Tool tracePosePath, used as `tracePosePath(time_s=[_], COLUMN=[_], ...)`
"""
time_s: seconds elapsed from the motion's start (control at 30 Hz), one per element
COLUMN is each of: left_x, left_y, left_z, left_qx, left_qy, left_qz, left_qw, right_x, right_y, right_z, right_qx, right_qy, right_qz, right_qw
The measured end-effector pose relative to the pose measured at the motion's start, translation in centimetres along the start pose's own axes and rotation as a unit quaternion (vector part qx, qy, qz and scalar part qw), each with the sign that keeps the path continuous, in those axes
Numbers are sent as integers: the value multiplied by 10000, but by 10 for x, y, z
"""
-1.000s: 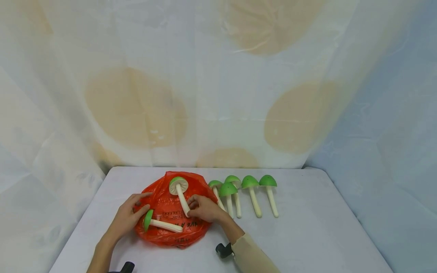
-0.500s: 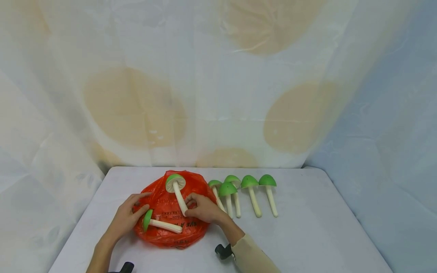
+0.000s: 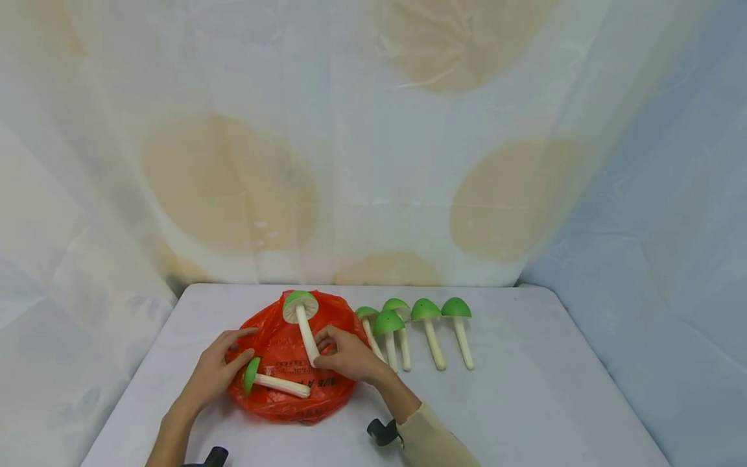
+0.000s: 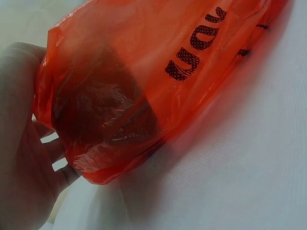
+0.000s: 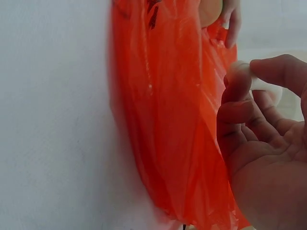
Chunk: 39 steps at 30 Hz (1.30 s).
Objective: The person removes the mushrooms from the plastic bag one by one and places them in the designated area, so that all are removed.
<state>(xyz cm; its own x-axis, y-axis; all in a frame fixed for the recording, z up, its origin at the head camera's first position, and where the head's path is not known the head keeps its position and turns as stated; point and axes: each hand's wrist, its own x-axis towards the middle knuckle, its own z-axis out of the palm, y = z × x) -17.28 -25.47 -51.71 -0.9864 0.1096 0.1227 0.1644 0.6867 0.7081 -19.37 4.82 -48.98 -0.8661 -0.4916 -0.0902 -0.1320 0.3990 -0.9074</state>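
A red plastic bag (image 3: pixel 294 410) with dark print lies spread on the table. My right hand (image 3: pixel 347 357) pinches the stem end of a toy mushroom (image 3: pixel 306 334) over the bag, its green cap pointing away from me. Between thumb and fingers, the pale stem tip (image 5: pixel 239 74) shows in the right wrist view. My left hand (image 3: pixel 213 370) holds the bag's left edge, with its thumb beside another green-capped mushroom (image 3: pixel 284 386) that lies on the bag. In the left wrist view, the bag (image 4: pixel 158 62) sits between the thumb and fingers of that hand (image 4: pixel 24 143).
Several more green-capped mushrooms lie to the right of the bag, among them a front one (image 3: pixel 389 322) and the rightmost (image 3: pixel 456 308). They rest on a white table (image 3: pixel 502 408), backed by a pale sheet (image 3: pixel 373 168) with tan spots.
The mushroom in my right hand has shifted slightly left and away from me, and that hand moved a little with it. My left hand and the other mushrooms stay about where they were.
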Motion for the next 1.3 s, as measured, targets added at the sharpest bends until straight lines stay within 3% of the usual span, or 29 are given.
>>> tracePosePath(time_s=[0.17,0.8,1.3], left_x=[0,0,-1], left_y=[2,0,1], left_z=[-2,1,0], left_qx=[-27,32,-5], left_qy=[-15,51,24], left_qz=[-14,146,139], left_qw=[10000,9999,9999], right_x=[-5,-27,-58], right_y=[-4,2,5], right_z=[-3,-27,-68], right_qx=[53,24,426], right_qy=[-32,-76,-214], right_qz=[-148,5,-56], right_qw=[9999,10000,9988])
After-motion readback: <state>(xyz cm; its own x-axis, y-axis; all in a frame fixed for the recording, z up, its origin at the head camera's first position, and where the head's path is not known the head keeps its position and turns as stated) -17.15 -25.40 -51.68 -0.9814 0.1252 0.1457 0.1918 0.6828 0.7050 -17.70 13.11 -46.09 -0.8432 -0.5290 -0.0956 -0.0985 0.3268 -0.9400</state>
